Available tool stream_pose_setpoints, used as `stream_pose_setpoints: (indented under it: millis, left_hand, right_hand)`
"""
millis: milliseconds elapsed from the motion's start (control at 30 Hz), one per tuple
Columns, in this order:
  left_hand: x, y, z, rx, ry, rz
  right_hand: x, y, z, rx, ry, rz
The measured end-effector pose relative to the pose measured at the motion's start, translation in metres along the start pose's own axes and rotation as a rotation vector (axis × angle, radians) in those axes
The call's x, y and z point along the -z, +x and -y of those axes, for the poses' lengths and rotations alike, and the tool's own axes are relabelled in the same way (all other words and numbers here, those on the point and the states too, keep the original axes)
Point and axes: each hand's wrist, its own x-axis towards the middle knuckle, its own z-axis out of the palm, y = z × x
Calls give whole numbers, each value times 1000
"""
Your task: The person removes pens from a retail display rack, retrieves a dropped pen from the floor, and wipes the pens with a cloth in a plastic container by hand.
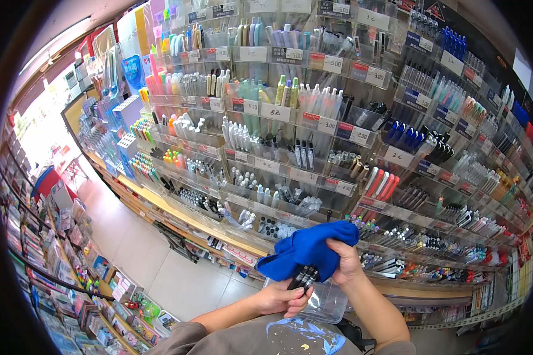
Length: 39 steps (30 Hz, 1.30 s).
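Observation:
In front of my body, my left hand (283,299) is closed around a bunch of dark pens (304,278). My right hand (345,263) grips a blue cloth (314,245), which is bunched up and draped over the upper ends of the pens. Part of the cloth hangs out to the left. Below both hands is a clear plastic box (327,300), partly hidden by my hands and forearm. What supports the box cannot be seen.
A tall display rack (266,165) of clear trays holds many pens with price labels (279,112). A wooden ledge (231,235) runs beneath it. To the left lie a tiled floor (177,278) and another shelf (109,316) with stationery.

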Motion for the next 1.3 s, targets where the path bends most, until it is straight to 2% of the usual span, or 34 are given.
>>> stream_pose_setpoints:
  millis: [67,100,167,200,233,300,367,467,567,633,700,767,833,900,967,1033,1067,1100,1167,1267,1300]
  left_hand:
    - [5,3,9,-100,294,-188]
    - [7,5,12,-152,442,-281]
    - [5,5,10,-201,500,-316]
    - [10,5,11,-236,520,-310]
    - [14,5,11,-272,541,-304]
    - [-7,7,-2,-274,477,-524]
    - [-13,8,-10,-253,546,-497]
    - [20,4,8,-169,510,-285]
    - [0,5,-1,-177,521,-353]
    - [-4,4,-4,-307,662,-302]
    - [-5,-4,-13,-314,835,-200]
    - [-2,-27,-36,-194,1035,-47]
    - [11,-47,-56,120,965,-270]
    - [1,-47,-67,-207,769,-460]
    - [-7,-35,-71,-451,770,-529]
    - [-9,-21,-71,-513,984,-459]
    - [-19,-17,-74,-352,1069,-498]
    - [-12,-6,-70,-452,1196,-472]
    - [-12,4,-70,-519,1251,-404]
    - [-4,11,-69,-505,1062,-385]
    - [2,14,-68,-566,995,-388]
  right_hand:
    - [-14,-2,-4,216,-232,-137]
    - [-16,-3,-6,253,-280,-167]
    - [-17,-7,-13,326,-376,-227]
    - [-21,-11,-15,350,-496,-175]
    - [-22,-18,-18,223,-637,-139]
    - [-19,-27,-38,213,-665,-58]
    - [-20,-26,-33,75,-573,-18]
    - [-12,-22,-34,-16,-507,21]
    - [-18,-23,-28,-26,-490,6]
    - [-20,-25,-19,65,-721,71]
    - [-17,-26,-14,136,-839,132]
    - [-14,-26,-14,186,-843,189]
    - [-12,-26,-16,138,-739,177]
    - [-4,-24,-18,85,-761,190]
    - [-3,-22,-25,57,-814,213]
    - [-4,-22,-29,29,-894,227]
    - [-5,-23,-30,13,-947,231]
    - [-8,-24,-32,-2,-1000,235]
    - [-14,-26,-30,-3,-979,232]
    - [-8,-27,-29,-89,-885,231]
    - [-8,-27,-27,-126,-840,231]
